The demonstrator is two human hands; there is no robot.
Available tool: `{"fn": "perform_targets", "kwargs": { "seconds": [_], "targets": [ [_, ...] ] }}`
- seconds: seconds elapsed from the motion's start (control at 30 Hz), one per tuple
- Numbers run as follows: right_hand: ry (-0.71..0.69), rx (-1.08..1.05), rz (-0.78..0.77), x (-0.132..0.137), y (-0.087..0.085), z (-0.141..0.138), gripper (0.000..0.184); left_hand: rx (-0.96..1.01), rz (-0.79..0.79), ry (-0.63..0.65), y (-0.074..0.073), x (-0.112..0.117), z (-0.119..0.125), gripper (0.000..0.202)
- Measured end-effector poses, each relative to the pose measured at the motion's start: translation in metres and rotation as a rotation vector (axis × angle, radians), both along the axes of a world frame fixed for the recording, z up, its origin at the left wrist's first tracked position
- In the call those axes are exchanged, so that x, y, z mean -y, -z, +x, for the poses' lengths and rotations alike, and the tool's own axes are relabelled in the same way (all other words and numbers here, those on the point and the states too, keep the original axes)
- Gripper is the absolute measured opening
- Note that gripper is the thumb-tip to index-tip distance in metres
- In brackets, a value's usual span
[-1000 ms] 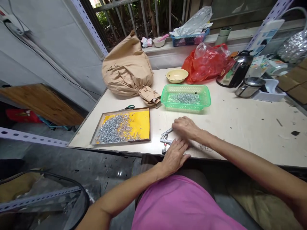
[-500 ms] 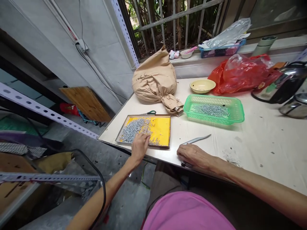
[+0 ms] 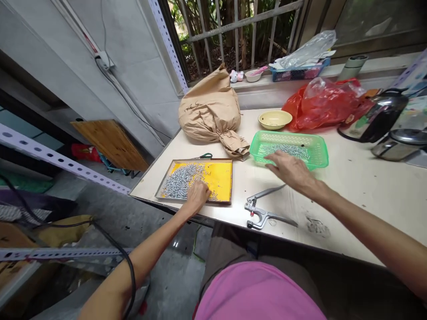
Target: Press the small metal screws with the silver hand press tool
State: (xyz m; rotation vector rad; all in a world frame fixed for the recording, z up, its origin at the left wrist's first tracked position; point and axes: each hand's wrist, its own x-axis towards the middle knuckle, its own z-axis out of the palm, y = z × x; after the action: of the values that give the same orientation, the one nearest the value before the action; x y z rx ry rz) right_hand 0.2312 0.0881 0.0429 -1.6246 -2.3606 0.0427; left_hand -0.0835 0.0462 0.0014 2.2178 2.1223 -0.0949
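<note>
My left hand [image 3: 199, 194] is over the front of a shallow tray [image 3: 231, 183] with a yellow bottom, its fingers curled down among small silvery metal pieces [image 3: 182, 180]. Whatever its fingertips pinch is hidden. My right hand [image 3: 291, 170] reaches over the near side of a green plastic basket [image 3: 320, 155], thumb and fingers apart. Inside that basket lie more slim metal pieces [image 3: 302, 153], partly covered by the hand. Between the hands, a pair of grey metal pliers [image 3: 263, 215] with a spring lies on the table, handles spread, touched by neither hand.
A brown paper bag [image 3: 210, 115] stands behind the tray, with green-handled scissors [image 3: 206, 156] near it. Farther back are a cream bowl [image 3: 275, 125], a red plastic bag [image 3: 320, 104] and a metal kettle [image 3: 376, 118]. The table's front edge runs close to my body.
My right hand has left the pliers by the front edge and moved forward to the green basket, so the pliers now show whole. My left hand has shifted slightly within the tray.
</note>
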Motion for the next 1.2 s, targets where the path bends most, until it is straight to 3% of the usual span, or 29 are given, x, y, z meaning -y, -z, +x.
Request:
{"fn": "perform_targets", "kwargs": {
  "seconds": [0.17, 0.3, 0.4, 0.47, 0.63, 0.77, 0.93, 1.2],
  "targets": [
    [-0.170, 0.023, -0.289, 0.070, 0.030, -0.008, 0.025, -0.018, -0.003, 0.068, -0.002, -0.002, 0.000, 0.021],
    [-0.158, 0.095, -0.380, 0.098, 0.045, -0.007, 0.019, 0.285, 0.069, 0.081, -0.011, 0.008, 0.020, 0.018],
    [-0.132, 0.099, -0.360, 0.105, 0.053, -0.003, 0.021, 0.640, -0.079, 0.020, -0.012, 0.028, 0.052, 0.019],
    [-0.139, 0.091, -0.340, 0.106, 0.059, -0.001, 0.022, 0.771, -0.183, -0.010, -0.007, 0.042, 0.073, 0.021],
    [-0.144, 0.079, -0.304, 0.108, 0.069, 0.001, 0.018, 0.883, -0.348, -0.100, 0.016, 0.054, 0.099, 0.023],
    [-0.152, 0.052, -0.268, 0.109, 0.070, 0.001, 0.018, 0.985, -0.454, -0.196, 0.022, 0.050, 0.103, 0.029],
    [-0.139, 0.057, -0.258, 0.110, 0.066, 0.000, 0.016, 0.952, -0.517, -0.226, 0.020, 0.046, 0.108, 0.035],
    [-0.126, 0.048, -0.244, 0.110, 0.071, -0.001, 0.014, 0.757, -0.640, -0.160, 0.013, 0.038, 0.110, 0.029]
  ]
}}
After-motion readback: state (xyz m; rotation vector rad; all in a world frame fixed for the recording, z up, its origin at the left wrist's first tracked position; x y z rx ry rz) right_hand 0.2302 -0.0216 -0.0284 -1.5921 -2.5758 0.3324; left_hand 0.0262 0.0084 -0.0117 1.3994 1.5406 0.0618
